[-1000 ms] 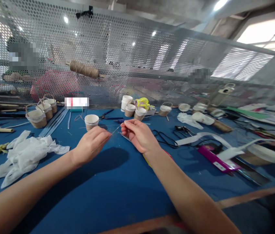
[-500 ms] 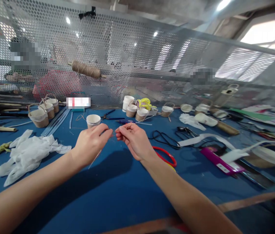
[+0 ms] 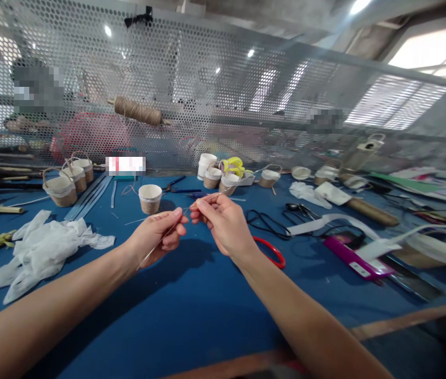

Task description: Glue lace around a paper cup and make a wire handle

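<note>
My left hand (image 3: 158,236) and my right hand (image 3: 223,223) meet fingertip to fingertip above the blue table (image 3: 191,310). Both pinch a thin pale strip or wire (image 3: 155,247) that slants down from the fingertips past my left palm. My left fingers curl round it; my right thumb and forefinger are pressed on its upper end. A small paper cup wrapped in twine (image 3: 150,198) stands just beyond my left hand. A red ring (image 3: 273,252) lies on the table beside my right wrist.
Crumpled white cloth (image 3: 45,247) lies at the left. Small twine baskets (image 3: 61,188) and more cups (image 3: 223,181) stand along a perforated metal screen (image 3: 207,95) with a twine spool (image 3: 138,111). Scissors (image 3: 300,210), white tape, a magenta box (image 3: 355,258) lie at right. A person sits behind the screen.
My hands came closer together, then drew slightly toward me. The thin strip now slants down past my left palm. The red ring has come into view beside my right wrist.
</note>
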A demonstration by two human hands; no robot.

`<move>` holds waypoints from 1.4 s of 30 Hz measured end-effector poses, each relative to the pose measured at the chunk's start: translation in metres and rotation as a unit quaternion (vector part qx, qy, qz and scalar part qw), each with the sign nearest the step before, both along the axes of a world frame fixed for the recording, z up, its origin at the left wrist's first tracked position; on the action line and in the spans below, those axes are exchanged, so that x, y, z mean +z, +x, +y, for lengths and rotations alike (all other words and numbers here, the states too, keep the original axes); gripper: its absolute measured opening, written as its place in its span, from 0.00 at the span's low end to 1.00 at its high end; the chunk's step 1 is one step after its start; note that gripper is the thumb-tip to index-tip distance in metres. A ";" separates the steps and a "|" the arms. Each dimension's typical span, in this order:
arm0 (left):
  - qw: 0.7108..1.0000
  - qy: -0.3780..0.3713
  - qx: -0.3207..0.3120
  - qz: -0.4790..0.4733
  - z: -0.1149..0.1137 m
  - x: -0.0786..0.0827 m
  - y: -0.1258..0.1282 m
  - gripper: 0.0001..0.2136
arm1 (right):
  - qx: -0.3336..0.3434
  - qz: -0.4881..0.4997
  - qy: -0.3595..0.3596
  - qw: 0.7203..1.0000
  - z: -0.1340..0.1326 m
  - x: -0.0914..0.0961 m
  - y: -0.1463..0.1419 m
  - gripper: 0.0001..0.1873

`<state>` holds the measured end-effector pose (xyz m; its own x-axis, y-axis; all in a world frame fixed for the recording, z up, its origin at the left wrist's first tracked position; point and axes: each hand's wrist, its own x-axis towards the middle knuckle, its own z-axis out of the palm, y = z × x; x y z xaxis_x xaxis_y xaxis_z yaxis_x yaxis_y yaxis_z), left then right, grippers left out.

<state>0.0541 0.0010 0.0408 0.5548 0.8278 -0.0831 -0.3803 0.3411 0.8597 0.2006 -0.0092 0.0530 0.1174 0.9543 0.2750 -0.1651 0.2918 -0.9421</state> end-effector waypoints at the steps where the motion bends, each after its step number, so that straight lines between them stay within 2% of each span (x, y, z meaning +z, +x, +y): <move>1: 0.999 0.032 0.009 0.041 0.000 -0.002 0.000 0.13 | 0.011 0.014 -0.031 0.999 0.003 0.000 0.002 0.10; 3: 0.984 0.117 0.026 0.130 0.000 -0.004 -0.001 0.17 | 0.026 0.035 -0.079 0.996 0.008 0.002 0.007 0.11; 5: 0.964 0.184 0.035 0.186 0.000 -0.003 -0.003 0.17 | 0.037 0.045 -0.095 0.994 0.010 0.005 0.010 0.11; 10: 0.938 0.240 0.023 0.249 -0.006 0.006 -0.005 0.13 | 0.067 0.052 -0.067 0.994 0.006 0.010 0.012 0.12; 14: 0.883 0.329 -0.024 0.334 -0.016 0.018 -0.010 0.06 | 0.054 0.038 -0.028 0.997 0.004 0.011 0.012 0.13; 17: 0.834 0.401 0.032 0.377 -0.020 0.030 -0.018 0.07 | 0.037 0.018 0.004 0.999 0.004 0.010 0.012 0.13; 20: 0.762 0.485 0.103 0.415 -0.018 0.038 -0.026 0.06 | 0.022 -0.003 0.023 1.000 0.003 0.009 0.011 0.12; 24: 0.656 0.597 0.167 0.431 -0.011 0.039 -0.032 0.04 | 0.002 -0.006 0.027 1.000 0.004 0.008 0.010 0.13; 26: 0.591 0.659 0.202 0.419 -0.008 0.036 -0.035 0.06 | -0.009 0.007 0.021 1.000 0.004 0.009 0.010 0.13; 28: 0.514 0.721 0.234 0.402 -0.005 0.034 -0.036 0.08 | -0.011 0.024 0.008 1.000 0.004 0.009 0.009 0.13; 30: 0.443 0.776 0.228 0.387 0.000 0.032 -0.038 0.09 | 0.000 0.035 -0.014 0.999 0.004 0.008 0.008 0.13; 32: 0.395 0.814 0.199 0.377 0.005 0.030 -0.038 0.10 | 0.019 0.037 -0.034 0.999 0.004 0.006 0.006 0.13; 34: 0.379 0.826 0.186 0.374 0.010 0.026 -0.037 0.09 | 0.036 0.035 -0.040 0.998 0.003 0.004 0.003 0.14; 39: 0.403 0.811 0.232 0.354 0.014 0.013 -0.029 0.08 | 0.053 0.027 -0.028 0.998 -0.001 0.002 -0.001 0.15; 42: 0.401 0.816 0.235 0.343 0.013 0.010 -0.027 0.06 | 0.073 0.011 -0.037 0.997 -0.004 0.004 -0.002 0.14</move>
<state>0.0267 0.0137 0.0504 0.6165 0.0897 0.7822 0.4443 -0.8598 -0.2517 0.1985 -0.0135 0.0570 -0.0199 0.9793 0.2015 -0.2214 0.1922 -0.9560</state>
